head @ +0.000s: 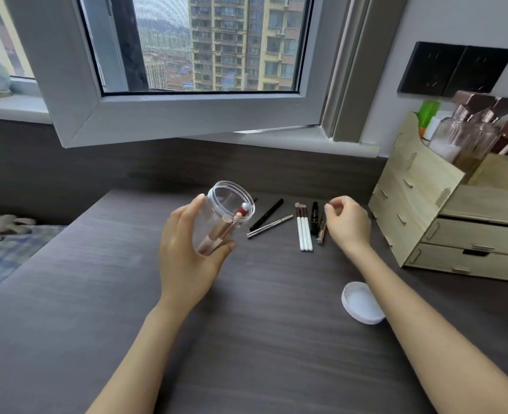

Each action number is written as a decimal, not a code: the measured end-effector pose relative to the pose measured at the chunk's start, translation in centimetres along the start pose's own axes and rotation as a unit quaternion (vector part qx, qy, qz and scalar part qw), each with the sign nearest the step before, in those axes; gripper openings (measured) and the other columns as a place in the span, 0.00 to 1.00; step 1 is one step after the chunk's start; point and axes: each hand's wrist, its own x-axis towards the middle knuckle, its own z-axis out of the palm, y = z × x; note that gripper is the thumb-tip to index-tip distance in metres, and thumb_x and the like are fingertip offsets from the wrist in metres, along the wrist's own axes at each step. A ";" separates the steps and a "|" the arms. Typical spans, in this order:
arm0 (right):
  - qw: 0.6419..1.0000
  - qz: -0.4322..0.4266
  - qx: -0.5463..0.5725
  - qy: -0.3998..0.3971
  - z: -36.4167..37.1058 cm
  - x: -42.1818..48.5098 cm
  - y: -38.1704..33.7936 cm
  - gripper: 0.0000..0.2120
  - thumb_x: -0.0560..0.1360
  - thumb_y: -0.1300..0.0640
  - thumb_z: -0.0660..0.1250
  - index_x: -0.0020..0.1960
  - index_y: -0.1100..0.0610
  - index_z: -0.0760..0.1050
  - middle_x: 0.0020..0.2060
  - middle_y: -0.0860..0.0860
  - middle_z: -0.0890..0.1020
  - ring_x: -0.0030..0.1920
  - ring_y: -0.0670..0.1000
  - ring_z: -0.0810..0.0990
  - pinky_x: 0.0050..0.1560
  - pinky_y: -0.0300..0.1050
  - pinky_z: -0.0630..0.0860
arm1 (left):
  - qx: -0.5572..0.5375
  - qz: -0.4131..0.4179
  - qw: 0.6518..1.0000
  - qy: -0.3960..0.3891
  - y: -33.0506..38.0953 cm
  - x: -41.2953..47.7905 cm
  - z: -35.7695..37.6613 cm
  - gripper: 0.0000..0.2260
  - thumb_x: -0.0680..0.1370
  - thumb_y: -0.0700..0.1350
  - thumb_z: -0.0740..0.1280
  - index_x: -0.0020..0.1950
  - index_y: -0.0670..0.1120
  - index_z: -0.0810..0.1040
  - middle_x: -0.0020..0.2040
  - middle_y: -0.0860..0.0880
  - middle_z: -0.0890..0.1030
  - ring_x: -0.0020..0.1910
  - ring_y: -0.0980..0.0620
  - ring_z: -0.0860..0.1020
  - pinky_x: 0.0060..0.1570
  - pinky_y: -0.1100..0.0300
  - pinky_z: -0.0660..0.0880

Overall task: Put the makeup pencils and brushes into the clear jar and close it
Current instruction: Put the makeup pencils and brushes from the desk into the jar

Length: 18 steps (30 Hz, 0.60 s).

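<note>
My left hand (187, 252) grips the clear jar (223, 216), tilted with its open mouth facing up and to the right. Inside it lie pink-handled brushes and a piece with a red and white tip (242, 210). On the dark table lie a black pencil (266, 214), a silver pencil (269, 226), white-handled brushes (304, 231) and a black tube (315, 218). My right hand (348, 222) hovers over the small items at the right end of this row, fingers curled and empty. The white lid (362, 303) rests upside down by my right forearm.
A wooden drawer organiser (444, 216) with glass bottles stands at the right. An open window sash (169, 115) hangs over the table's far edge. A bed with a checked blanket (4, 252) lies to the left. Black wall sockets (456, 71) sit above the organiser.
</note>
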 end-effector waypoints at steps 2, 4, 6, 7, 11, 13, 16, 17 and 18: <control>0.990 0.077 -0.096 -0.063 1.0 1.7 1.3 0.16 0.75 0.51 0.64 0.59 0.59 0.73 0.57 0.58 0.80 0.58 0.61 0.77 0.52 0.49 0.73 | -0.010 -0.014 1.000 0.005 0.1 0.1 0.0 0.35 0.63 0.45 0.77 0.68 0.51 0.68 0.58 0.61 0.69 0.57 0.50 0.73 0.54 0.46 0.77; 0.975 0.118 -0.134 -0.129 1.7 2.5 1.8 0.21 0.73 0.49 0.66 0.61 0.60 0.71 0.59 0.58 0.79 0.59 0.60 0.77 0.51 0.47 0.72 | 0.001 0.001 1.000 0.006 0.2 0.1 0.0 0.35 0.63 0.45 0.77 0.67 0.50 0.67 0.59 0.57 0.71 0.57 0.49 0.74 0.55 0.47 0.76; 0.970 0.129 -0.135 -0.156 2.3 2.7 1.8 0.20 0.70 0.52 0.68 0.58 0.61 0.72 0.57 0.59 0.80 0.57 0.60 0.79 0.46 0.45 0.70 | 0.018 0.019 1.000 -0.001 0.2 0.1 0.0 0.35 0.63 0.45 0.77 0.67 0.49 0.67 0.59 0.48 0.75 0.57 0.48 0.75 0.57 0.57 0.72; 0.970 0.129 -0.133 -0.155 2.5 2.6 1.7 0.17 0.69 0.55 0.67 0.54 0.62 0.74 0.54 0.59 0.81 0.54 0.61 0.80 0.43 0.43 0.69 | 0.026 0.023 0.999 -0.007 0.2 0.1 0.1 0.35 0.63 0.44 0.78 0.67 0.48 0.67 0.59 0.45 0.76 0.57 0.47 0.75 0.57 0.61 0.70; 0.970 0.144 -0.114 -0.162 2.0 2.3 1.5 0.05 0.67 0.60 0.65 0.35 0.60 0.71 0.30 0.55 0.80 0.33 0.55 0.79 0.30 0.39 0.67 | 0.043 0.033 0.998 -0.023 0.2 0.0 0.2 0.37 0.62 0.39 0.81 0.66 0.46 0.68 0.59 0.42 0.77 0.58 0.49 0.73 0.57 0.73 0.64; 0.972 0.170 -0.061 -0.147 1.3 2.2 1.7 0.09 0.67 0.61 0.65 0.31 0.60 0.68 0.26 0.54 0.75 0.27 0.55 0.74 0.26 0.39 0.65 | 0.045 0.037 0.998 -0.025 0.3 0.0 0.1 0.37 0.61 0.38 0.81 0.66 0.45 0.69 0.59 0.43 0.77 0.58 0.50 0.73 0.58 0.77 0.61; 0.945 0.232 0.192 -0.128 -0.8 1.6 1.4 0.09 0.70 0.66 0.64 0.31 0.62 0.70 0.22 0.54 0.72 0.19 0.49 0.71 0.18 0.34 0.67 | 0.045 0.042 0.998 -0.026 0.4 -0.1 0.0 0.37 0.61 0.39 0.81 0.67 0.44 0.70 0.59 0.43 0.77 0.58 0.51 0.73 0.58 0.77 0.61; 0.921 0.235 0.286 -0.124 -2.0 1.0 0.9 0.10 0.71 0.68 0.63 0.31 0.63 0.71 0.19 0.53 0.74 0.16 0.46 0.72 0.17 0.32 0.68 | 0.044 0.044 0.998 -0.026 0.4 -0.2 0.1 0.37 0.61 0.39 0.81 0.67 0.45 0.69 0.60 0.43 0.77 0.58 0.51 0.73 0.58 0.77 0.61; 0.894 0.224 0.368 -0.125 -3.2 0.2 0.1 0.10 0.73 0.69 0.62 0.33 0.62 0.72 0.18 0.52 0.76 0.16 0.43 0.73 0.18 0.31 0.71 | 0.043 0.045 0.998 -0.028 0.5 -0.2 0.1 0.38 0.61 0.39 0.81 0.67 0.45 0.69 0.59 0.44 0.77 0.58 0.51 0.72 0.58 0.77 0.61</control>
